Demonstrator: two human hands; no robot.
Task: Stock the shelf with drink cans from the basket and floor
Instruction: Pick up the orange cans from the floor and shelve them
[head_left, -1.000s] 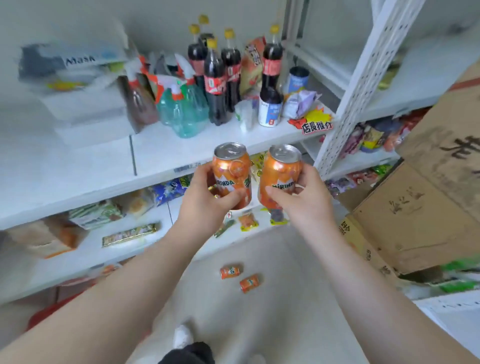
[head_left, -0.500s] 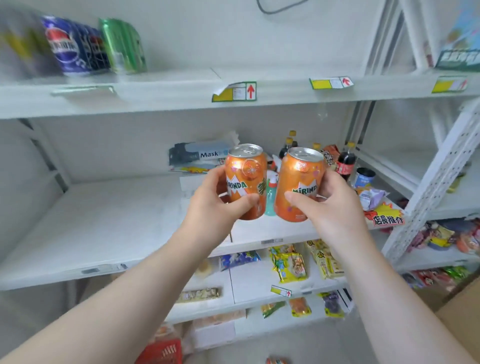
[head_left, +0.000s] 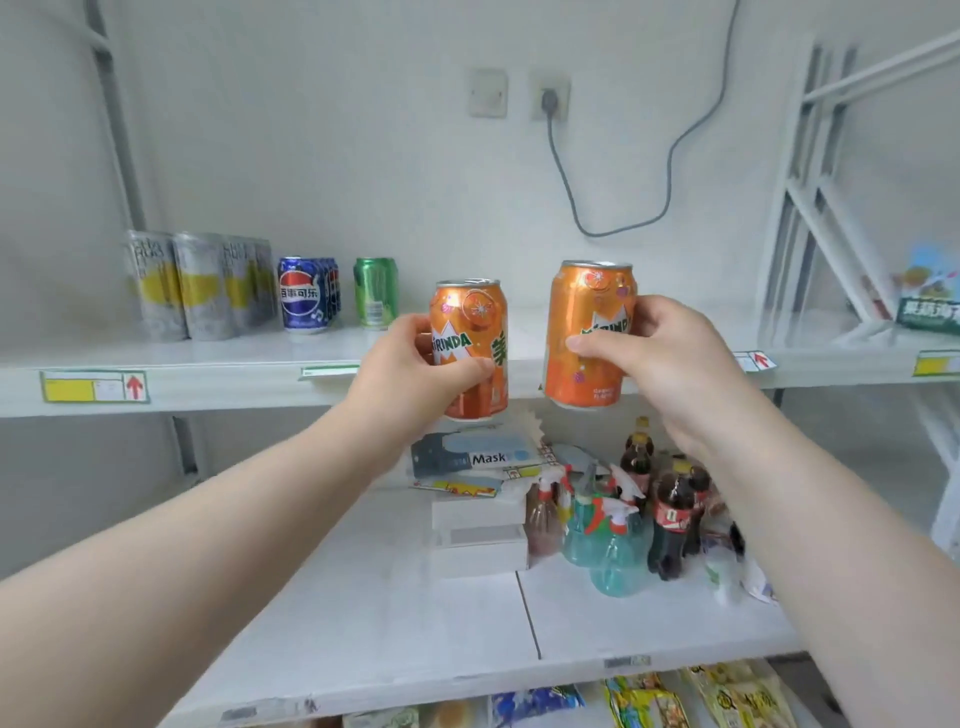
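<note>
Left hand (head_left: 415, 364) grips the left can (head_left: 470, 322), right hand (head_left: 670, 358) the right can (head_left: 587, 312). Bases sit below the shelf (head_left: 234, 358) lip at 12 o'clock, so they could snag and drop.

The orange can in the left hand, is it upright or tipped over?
Upright: the orange can shows its silver rim on top, base below, gripped by the left hand.

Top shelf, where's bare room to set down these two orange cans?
The top shelf is bare from the green can rightward, behind the left orange can and right orange can, to the white upright. Left of the green can it is crowded: Pepsi cans, then silver cans.
</note>
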